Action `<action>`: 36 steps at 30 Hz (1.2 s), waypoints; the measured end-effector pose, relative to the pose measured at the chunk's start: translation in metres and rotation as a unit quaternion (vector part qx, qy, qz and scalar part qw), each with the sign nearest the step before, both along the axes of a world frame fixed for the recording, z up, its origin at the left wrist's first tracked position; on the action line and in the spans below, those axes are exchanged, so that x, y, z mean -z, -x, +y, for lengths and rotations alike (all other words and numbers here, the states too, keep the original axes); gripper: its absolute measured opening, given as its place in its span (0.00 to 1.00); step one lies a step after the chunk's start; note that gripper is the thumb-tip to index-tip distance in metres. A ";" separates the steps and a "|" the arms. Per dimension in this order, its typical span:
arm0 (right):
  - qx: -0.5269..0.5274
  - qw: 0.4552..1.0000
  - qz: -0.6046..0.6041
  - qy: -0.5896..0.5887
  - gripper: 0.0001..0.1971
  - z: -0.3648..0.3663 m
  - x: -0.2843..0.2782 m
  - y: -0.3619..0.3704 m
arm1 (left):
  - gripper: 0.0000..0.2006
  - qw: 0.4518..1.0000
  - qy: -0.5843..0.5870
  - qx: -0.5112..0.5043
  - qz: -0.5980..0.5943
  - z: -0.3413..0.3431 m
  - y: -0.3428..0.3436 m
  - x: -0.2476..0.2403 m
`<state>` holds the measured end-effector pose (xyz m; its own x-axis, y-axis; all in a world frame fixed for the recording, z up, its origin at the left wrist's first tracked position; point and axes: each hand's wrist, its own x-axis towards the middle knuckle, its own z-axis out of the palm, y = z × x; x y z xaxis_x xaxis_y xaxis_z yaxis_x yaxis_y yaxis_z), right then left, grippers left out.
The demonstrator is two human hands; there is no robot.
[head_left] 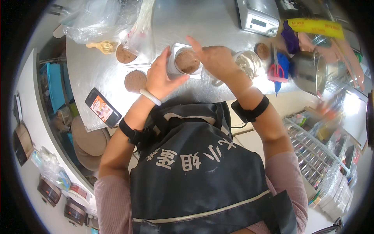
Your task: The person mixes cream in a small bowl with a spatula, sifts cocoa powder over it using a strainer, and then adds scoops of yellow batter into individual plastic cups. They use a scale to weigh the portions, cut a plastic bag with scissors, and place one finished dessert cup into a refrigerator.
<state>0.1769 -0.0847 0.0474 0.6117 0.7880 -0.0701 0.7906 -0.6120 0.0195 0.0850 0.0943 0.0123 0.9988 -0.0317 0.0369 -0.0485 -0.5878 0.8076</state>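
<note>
A brown, sponge-like cake round (187, 61) lies on top of a white square-cornered container (173, 64) on the metal table in front of me. My left hand (160, 76) is beside the container, with its thumb stretched along the near side and its fingers spread up the left side. From the right, my right hand (214, 58) reaches over, one finger extended past the round's far edge and the others bent near its right edge. Whether those fingertips touch the cake is unclear. Close to my right wrist sits a clear jug (248, 64) with whitish cream inside.
More brown rounds (136, 81) lie at left, beside a bamboo whisk (102, 46), plastic bags (95, 23) and a phone (103, 107). To the right are pink-handled scissors (276, 72), a digital scale (258, 21), a yellow bag (313, 28) and a metal bowl (309, 72).
</note>
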 end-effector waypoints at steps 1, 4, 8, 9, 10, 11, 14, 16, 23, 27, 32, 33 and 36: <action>-0.008 1.000 0.001 0.002 0.33 0.001 -0.001 0.000 | 0.35 0.992 0.116 -0.036 -0.039 0.000 -0.006 0.000; 0.005 1.000 -0.008 -0.004 0.31 0.002 0.000 0.000 | 0.24 0.997 0.072 0.005 0.000 0.002 -0.019 -0.001; 0.075 0.996 0.030 -0.046 0.32 0.001 -0.006 0.005 | 0.15 0.995 0.090 -0.023 0.022 -0.005 -0.024 0.001; 0.079 0.995 0.029 -0.048 0.32 0.001 -0.005 0.005 | 0.15 0.994 0.094 -0.034 0.051 -0.005 -0.023 0.000; 0.075 0.996 0.025 -0.047 0.33 -0.001 -0.003 0.006 | 0.15 0.994 0.093 -0.029 0.051 -0.004 -0.025 0.001; 0.072 0.996 0.022 -0.047 0.33 -0.002 -0.001 0.008 | 0.16 0.995 0.087 -0.033 0.028 -0.002 -0.027 0.002; 0.079 0.993 0.035 -0.075 0.33 -0.004 0.005 0.008 | 0.16 0.997 0.077 -0.025 0.004 0.001 -0.037 -0.007; 0.088 0.990 0.049 -0.097 0.33 -0.005 0.009 0.007 | 0.12 0.999 0.045 -0.006 -0.015 -0.001 -0.042 -0.010; 0.196 0.969 0.139 -0.060 0.33 -0.001 -0.012 0.011 | 0.05 0.998 -0.019 -0.020 -0.062 -0.005 -0.046 -0.008; 0.247 0.951 0.129 -0.132 0.34 -0.013 -0.005 0.016 | 0.04 0.996 -0.023 -0.033 -0.078 -0.007 -0.046 -0.009; 0.195 0.930 0.065 -0.305 0.26 -0.007 -0.002 0.024 | 0.03 0.996 -0.031 -0.038 -0.073 -0.007 -0.045 -0.007; 0.198 0.929 0.065 -0.307 0.26 -0.007 -0.001 0.024 | 0.03 0.996 -0.036 -0.040 -0.068 -0.007 -0.044 -0.007; 0.214 0.930 0.055 -0.292 0.23 -0.005 0.002 0.025 | 0.05 0.996 -0.044 -0.041 -0.066 -0.008 -0.044 -0.007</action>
<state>0.1522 -0.0898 0.0455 0.8927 0.3967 0.2139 0.4497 -0.7521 -0.4818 0.1290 0.0864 0.0191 0.9847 0.0403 0.1695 -0.1008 -0.6618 0.7429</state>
